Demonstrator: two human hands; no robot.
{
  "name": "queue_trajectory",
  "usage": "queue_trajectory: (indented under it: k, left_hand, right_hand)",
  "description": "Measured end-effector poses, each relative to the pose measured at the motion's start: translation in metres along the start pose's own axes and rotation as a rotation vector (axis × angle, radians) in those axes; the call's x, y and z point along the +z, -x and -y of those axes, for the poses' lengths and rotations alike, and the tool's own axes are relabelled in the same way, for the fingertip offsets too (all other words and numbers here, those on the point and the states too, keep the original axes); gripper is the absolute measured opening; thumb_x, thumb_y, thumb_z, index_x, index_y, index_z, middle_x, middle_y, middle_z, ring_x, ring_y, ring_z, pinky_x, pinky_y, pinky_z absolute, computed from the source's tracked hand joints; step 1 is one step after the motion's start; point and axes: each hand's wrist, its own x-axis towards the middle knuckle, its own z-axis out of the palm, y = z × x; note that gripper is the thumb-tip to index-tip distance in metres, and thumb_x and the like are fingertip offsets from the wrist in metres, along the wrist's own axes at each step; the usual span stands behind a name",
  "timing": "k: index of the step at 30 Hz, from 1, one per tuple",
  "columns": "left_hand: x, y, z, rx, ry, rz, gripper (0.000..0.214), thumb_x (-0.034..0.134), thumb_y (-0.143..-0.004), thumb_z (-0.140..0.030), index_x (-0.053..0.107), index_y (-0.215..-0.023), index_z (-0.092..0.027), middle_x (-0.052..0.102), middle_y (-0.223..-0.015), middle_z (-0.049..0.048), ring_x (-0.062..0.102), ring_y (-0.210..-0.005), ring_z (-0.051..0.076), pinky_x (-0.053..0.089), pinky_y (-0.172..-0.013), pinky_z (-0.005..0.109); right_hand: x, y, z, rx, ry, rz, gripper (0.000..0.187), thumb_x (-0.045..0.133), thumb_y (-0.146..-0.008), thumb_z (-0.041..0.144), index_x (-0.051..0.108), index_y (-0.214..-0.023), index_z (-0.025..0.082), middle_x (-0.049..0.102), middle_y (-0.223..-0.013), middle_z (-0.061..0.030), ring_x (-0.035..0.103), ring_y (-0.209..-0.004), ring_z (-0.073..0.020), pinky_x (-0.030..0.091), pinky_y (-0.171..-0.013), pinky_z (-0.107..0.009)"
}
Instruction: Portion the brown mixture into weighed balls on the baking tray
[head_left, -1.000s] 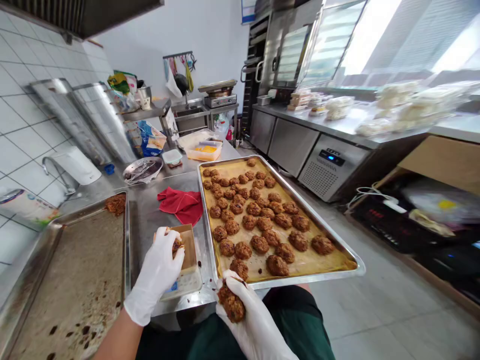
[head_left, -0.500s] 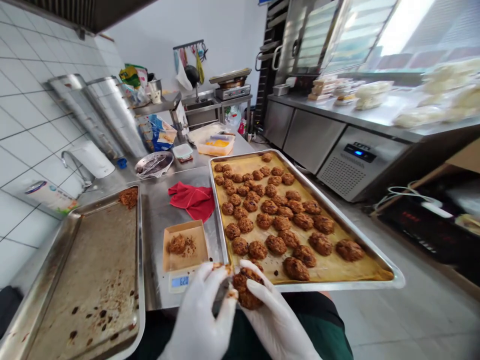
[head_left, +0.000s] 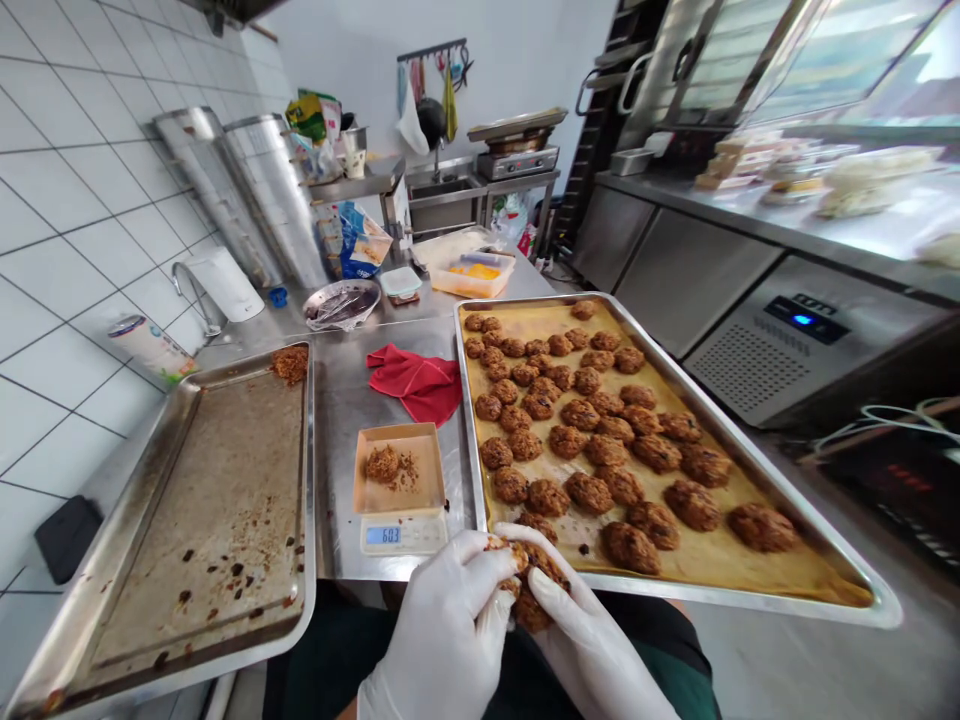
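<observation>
Both hands wear white gloves and meet at the counter's near edge. My left hand [head_left: 442, 630] and my right hand [head_left: 592, 650] are closed together around a brown lump of cookie dough [head_left: 529, 585]. Just beyond them lies a large metal tray [head_left: 795, 500] lined with paper and covered with several rows of dough mounds [head_left: 585, 420]. Left of the tray stands a small scale [head_left: 401, 533] with a lit display, carrying a shallow cardboard box [head_left: 397, 470] that holds a small clump of dough.
A nearly scraped-out metal tray [head_left: 210, 520] with a dough remnant in its far corner lies at the left. A red cloth [head_left: 420, 380], a metal bowl [head_left: 341, 305] and a plastic container [head_left: 472, 275] sit further back. A tiled wall runs along the left; steel cabinets stand at the right.
My left hand left the box on the scale and joined my right hand on the dough lump. The view swung left and closer to the counter.
</observation>
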Motion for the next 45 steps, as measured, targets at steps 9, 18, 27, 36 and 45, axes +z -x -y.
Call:
queue_trajectory:
  k: [9,18,27,36,45]
  left_hand:
    - [-0.048,-0.040,0.053,-0.108,-0.393,-0.026,0.033,0.044,-0.097,-0.021,0.059,-0.126,-0.021,0.059,-0.131,0.0117,0.055,-0.124,0.025,0.042,-0.110,0.043]
    - [-0.082,-0.087,0.119,-0.228,-0.389,0.340,0.030,0.061,-0.076,-0.012,0.067,-0.105,-0.017,0.065,-0.115,0.0134,0.058,-0.112,0.029,0.038,-0.105,0.044]
    - [-0.100,-0.118,0.122,-0.476,0.228,0.270,0.037,0.061,-0.081,-0.047,0.070,-0.090,-0.013,0.075,-0.091,0.0081,0.067,-0.083,0.021,0.048,-0.071,0.028]
    - [-0.072,-0.076,0.070,-0.600,0.720,0.031,0.035,0.070,-0.079,-0.051,0.062,-0.089,-0.019,0.071,-0.091,0.0063,0.068,-0.079,0.019,0.052,-0.069,0.030]
    - [-0.027,-0.057,0.045,-0.770,1.084,0.044,0.038,0.083,-0.073,-0.033,0.064,-0.100,-0.014,0.069,-0.087,0.0049,0.055,-0.061,0.007,0.040,-0.050,0.017]
  right_hand:
    - [-0.005,-0.002,0.017,-0.095,-0.066,-0.111,0.025,0.062,-0.090,0.031,0.068,-0.114,0.025,0.070,-0.104,-0.0061,0.063,-0.092,-0.0204,0.051,-0.072,-0.028]
    - [-0.012,-0.010,0.033,-0.151,-0.122,-0.172,0.028,0.066,-0.089,0.031,0.068,-0.117,0.024,0.073,-0.106,-0.0056,0.064,-0.099,-0.0188,0.050,-0.088,-0.029]
    - [-0.009,-0.008,0.036,-0.152,-0.179,-0.204,0.031,0.074,-0.083,0.032,0.070,-0.112,0.021,0.073,-0.104,-0.0062,0.067,-0.091,-0.0198,0.054,-0.076,-0.029]
    - [-0.018,0.001,0.039,-0.195,-0.243,-0.178,0.026,0.070,-0.086,0.028,0.069,-0.112,0.021,0.073,-0.101,-0.0062,0.066,-0.093,-0.0183,0.052,-0.077,-0.027]
    - [-0.021,0.010,0.031,-0.245,-0.306,-0.128,0.022,0.064,-0.090,0.025,0.069,-0.110,0.019,0.072,-0.103,-0.0066,0.066,-0.093,-0.0200,0.050,-0.081,-0.031]
